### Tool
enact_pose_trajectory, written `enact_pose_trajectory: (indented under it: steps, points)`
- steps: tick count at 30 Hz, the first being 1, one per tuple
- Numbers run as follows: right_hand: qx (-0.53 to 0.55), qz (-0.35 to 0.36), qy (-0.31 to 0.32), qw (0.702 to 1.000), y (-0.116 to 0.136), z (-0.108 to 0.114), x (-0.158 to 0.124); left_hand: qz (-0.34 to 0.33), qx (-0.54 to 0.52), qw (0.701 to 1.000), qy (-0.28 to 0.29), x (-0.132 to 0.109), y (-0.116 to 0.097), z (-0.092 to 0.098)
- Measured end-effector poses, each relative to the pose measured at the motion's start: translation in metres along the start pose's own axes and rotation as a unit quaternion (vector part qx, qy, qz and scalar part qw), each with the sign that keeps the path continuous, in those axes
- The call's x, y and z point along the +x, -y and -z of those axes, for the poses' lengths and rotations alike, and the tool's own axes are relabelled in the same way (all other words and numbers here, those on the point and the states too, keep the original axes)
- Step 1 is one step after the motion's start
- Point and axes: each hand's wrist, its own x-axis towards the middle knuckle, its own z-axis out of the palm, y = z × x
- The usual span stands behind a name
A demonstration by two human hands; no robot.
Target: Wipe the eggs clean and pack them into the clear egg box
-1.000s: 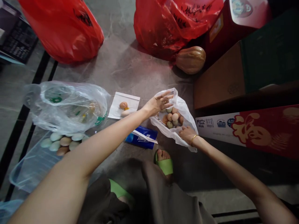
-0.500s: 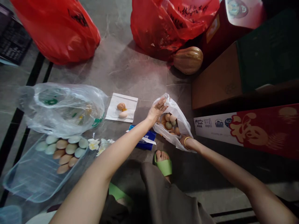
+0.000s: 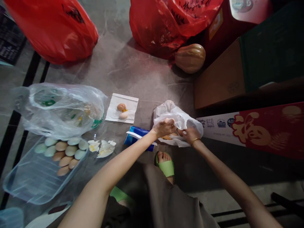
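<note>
A thin white plastic bag (image 3: 180, 117) of eggs lies on the grey floor in front of me. My left hand (image 3: 164, 127) is closed on the bag's near edge, fingers curled over the plastic. Facing it, my right hand (image 3: 189, 135), with a gold bangle at the wrist, pinches the same edge. The two hands almost meet over the bag's mouth. The plastic is bunched over the eggs, and only a sliver of brown shell (image 3: 167, 137) shows under my left hand.
A clear plastic tray (image 3: 26, 177) with several green and brown eggs lies at the left, eggshell pieces (image 3: 101, 148) beside it. A clear bag (image 3: 59, 107), a napkin with a broken egg (image 3: 122, 107), a blue tissue pack (image 3: 139, 135), two red bags (image 3: 54, 28), a squash (image 3: 190, 58) and boxes (image 3: 256, 129) surround me.
My left hand dropped from the bag's far rim to its near edge and closed. The right hand came up to meet it. The bag's mouth went from wide to gathered, hiding the eggs.
</note>
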Motion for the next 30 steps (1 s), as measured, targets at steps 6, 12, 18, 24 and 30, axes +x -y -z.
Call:
enact_pose_trajectory:
  steps: [6,12,18,24,30]
  points:
    - [-0.146,-0.02,-0.001,0.989,0.008,-0.014,0.013,0.004,0.044,0.998,-0.05,0.003,-0.006,0.001]
    - [-0.05,-0.023,-0.027,0.998,0.008,-0.005,0.007,0.024,0.087,0.985,-0.146,-0.002,-0.007,0.01]
    - [0.468,0.059,0.08,0.878,0.027,0.032,-0.04,-0.061,0.036,0.978,-0.194,-0.049,-0.034,0.061]
    - [0.679,0.137,0.232,0.683,0.103,0.025,-0.06,0.022,-0.03,0.986,-0.163,-0.111,-0.061,0.127]
    - [0.669,0.14,0.266,0.68,0.181,0.007,-0.042,0.13,-0.126,0.951,-0.252,-0.155,-0.063,0.116]
